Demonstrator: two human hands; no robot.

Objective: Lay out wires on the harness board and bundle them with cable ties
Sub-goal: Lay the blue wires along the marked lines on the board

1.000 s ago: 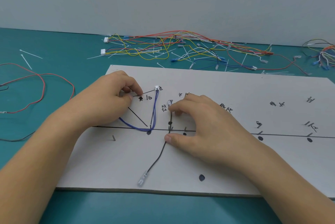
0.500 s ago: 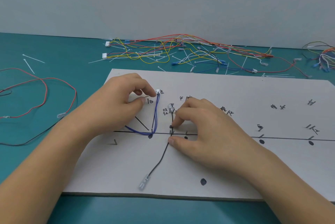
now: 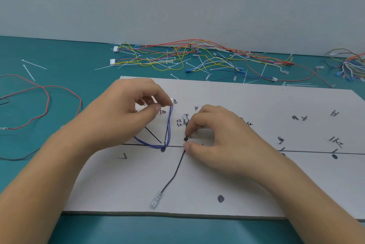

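Note:
A white harness board (image 3: 256, 184) lies on the teal table, marked with black lines, dots and handwritten labels. My left hand (image 3: 126, 113) pinches the white connector end of a blue wire (image 3: 168, 125), which runs down to a dot on the main line and loops back left under my hand. My right hand (image 3: 215, 135) pinches a black wire (image 3: 174, 172) between forefinger and thumb at the main line. That wire trails down to a clear terminal (image 3: 155, 201) near the board's front edge.
A tangle of coloured wires (image 3: 187, 58) and loose white cable ties (image 3: 29, 72) lies behind the board. A red wire (image 3: 46, 97) and a thin black wire loop on the table at the left. More coloured wires (image 3: 351, 66) sit at the far right.
My left hand has shifted right along the board, its forefinger now at the blue wire's connector. My right forefinger has come down the black wire toward the thumb.

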